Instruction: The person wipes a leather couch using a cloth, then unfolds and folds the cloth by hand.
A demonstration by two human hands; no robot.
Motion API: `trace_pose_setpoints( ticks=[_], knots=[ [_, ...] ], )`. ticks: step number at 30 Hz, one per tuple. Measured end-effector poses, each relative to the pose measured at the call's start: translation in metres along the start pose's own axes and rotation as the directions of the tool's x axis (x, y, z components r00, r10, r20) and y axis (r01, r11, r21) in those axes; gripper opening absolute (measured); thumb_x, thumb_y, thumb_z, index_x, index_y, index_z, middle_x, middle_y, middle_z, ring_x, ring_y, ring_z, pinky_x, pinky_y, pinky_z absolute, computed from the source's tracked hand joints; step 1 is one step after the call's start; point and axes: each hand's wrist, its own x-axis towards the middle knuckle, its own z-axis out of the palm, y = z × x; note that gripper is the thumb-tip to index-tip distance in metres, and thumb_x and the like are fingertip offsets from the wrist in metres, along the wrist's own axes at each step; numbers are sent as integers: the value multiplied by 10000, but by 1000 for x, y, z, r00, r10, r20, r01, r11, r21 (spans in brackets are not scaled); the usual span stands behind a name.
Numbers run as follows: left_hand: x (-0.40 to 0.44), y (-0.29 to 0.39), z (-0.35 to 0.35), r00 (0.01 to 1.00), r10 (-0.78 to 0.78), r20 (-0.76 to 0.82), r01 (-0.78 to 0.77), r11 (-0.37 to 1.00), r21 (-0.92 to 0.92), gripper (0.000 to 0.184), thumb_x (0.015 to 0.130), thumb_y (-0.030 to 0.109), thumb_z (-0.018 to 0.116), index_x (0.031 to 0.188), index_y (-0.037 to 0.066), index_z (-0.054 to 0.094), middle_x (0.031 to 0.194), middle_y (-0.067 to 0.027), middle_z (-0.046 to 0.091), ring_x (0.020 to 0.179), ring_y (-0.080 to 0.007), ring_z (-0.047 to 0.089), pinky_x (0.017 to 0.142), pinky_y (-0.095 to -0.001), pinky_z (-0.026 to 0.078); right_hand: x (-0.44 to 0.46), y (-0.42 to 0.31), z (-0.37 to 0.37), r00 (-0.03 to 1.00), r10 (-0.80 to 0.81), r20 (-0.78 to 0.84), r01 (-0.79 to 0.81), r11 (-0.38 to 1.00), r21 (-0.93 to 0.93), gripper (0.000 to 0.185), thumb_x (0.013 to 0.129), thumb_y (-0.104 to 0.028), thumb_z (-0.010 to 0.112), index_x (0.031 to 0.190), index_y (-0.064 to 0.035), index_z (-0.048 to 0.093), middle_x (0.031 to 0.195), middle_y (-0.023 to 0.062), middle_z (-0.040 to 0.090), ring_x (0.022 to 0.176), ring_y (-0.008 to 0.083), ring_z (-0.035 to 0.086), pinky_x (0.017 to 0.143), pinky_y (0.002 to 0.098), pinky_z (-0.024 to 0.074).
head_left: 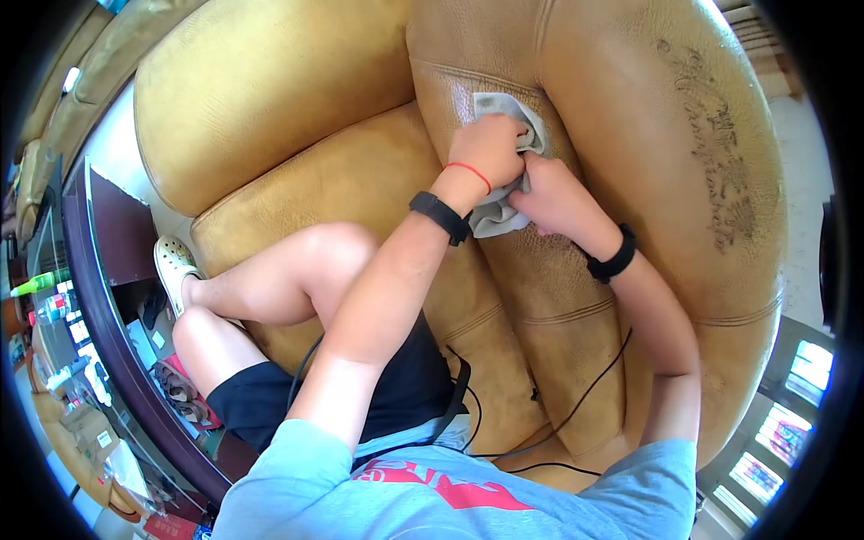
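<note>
Both bare hands are at one gray cloth (495,219), which lies against the leather sofa (315,171), on the narrow panel just inside the seam of the rounded bolster (630,144) with dark printed script. Cloth is folded and crumpled, its far corner sticking out past the knuckles, its near end spread toward the seat.

Left hand (489,148): fingers curled into a loose fist, cloth gathered under them; fingertips partly hidden. Right hand (560,198): thumb and fingers closed on the cloth's edge, pinching it next to the left. Hands appear to touch. Probable reason for the paired hold: one hand bunches the fabric while the other steadies its loose edge, with the panel as backing.

Pose: backs of both hands face the camera. Left forearm reaches up and across, elbow slightly bent; right elbow is flared wide, forearm angling inward. Black wristbands (440,219) on both wrists; red string (471,173) on the left. Bright patch on the leather beside the cloth: wet or glare, cannot tell.
</note>
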Motion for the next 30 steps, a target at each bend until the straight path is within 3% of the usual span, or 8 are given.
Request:
trace_pose_setpoints(
  ticks=[1,3,4,5,17,20,23,30],
  knots=[
    [0,-3,-1,1000,-6,-1,6,999,-44,336,819,210,694,1140,146,767,1132,-184,716,1035,-388,689,860,-486,573,1,-7,2,999,48,11,-49,996,76,259,875,-41,636,1059,126,561,695,192,670,448,220,637,431,372,511],
    [5,-10,-1,1000,-23,3,23,992,-121,327,814,203,695,1127,149,768,1125,-188,712,1038,-389,683,875,-480,566,7,1,17,989,-69,-127,68,998,-13,277,856,-85,654,1016,129,578,779,285,677,673,397,676,628,473,555],
    [9,-12,-4,999,19,-48,-24,994,-108,324,812,198,694,1123,143,768,1121,-181,712,1035,-386,682,876,-479,564,15,7,25,970,-146,-194,135,988,-68,290,847,-106,663,995,130,587,821,331,681,786,485,696,726,523,578],
    [7,-14,-3,994,51,-94,-60,994,-91,321,811,192,693,1118,138,767,1117,-175,711,1031,-384,682,876,-477,562,21,17,31,929,-256,-266,193,951,-242,276,850,-106,663,979,121,575,798,329,675,774,493,691,714,546,571],
    [10,-15,12,903,227,-364,-235,972,22,291,819,174,714,1097,98,753,1101,-116,677,985,-356,675,829,-434,562,28,22,20,922,-231,-311,175,964,-198,236,862,-90,693,969,81,570,779,295,674,743,474,679,666,529,556],
    [10,-14,15,848,298,-439,-323,946,19,309,841,177,701,1141,108,729,1122,-105,662,994,-355,662,846,-428,559,22,11,13,931,-207,-300,109,944,-312,243,845,-89,694,987,73,583,784,282,684,749,467,686,683,530,565],
    [9,-7,23,826,336,-453,-284,942,180,303,845,179,696,1141,114,701,1136,-103,650,999,-357,649,858,-430,556,16,12,15,902,-294,-315,122,875,-468,198,794,-70,689,891,85,613,747,254,694,692,423,709,627,485,586],
    [9,-2,3,974,201,-107,-180,967,180,259,834,134,666,1090,113,703,1134,-127,660,1034,-363,657,867,-466,555,21,16,11,911,-312,-271,200,907,-372,163,796,-120,711,870,25,714,811,232,714,748,423,714,675,496,585]
  ],
)
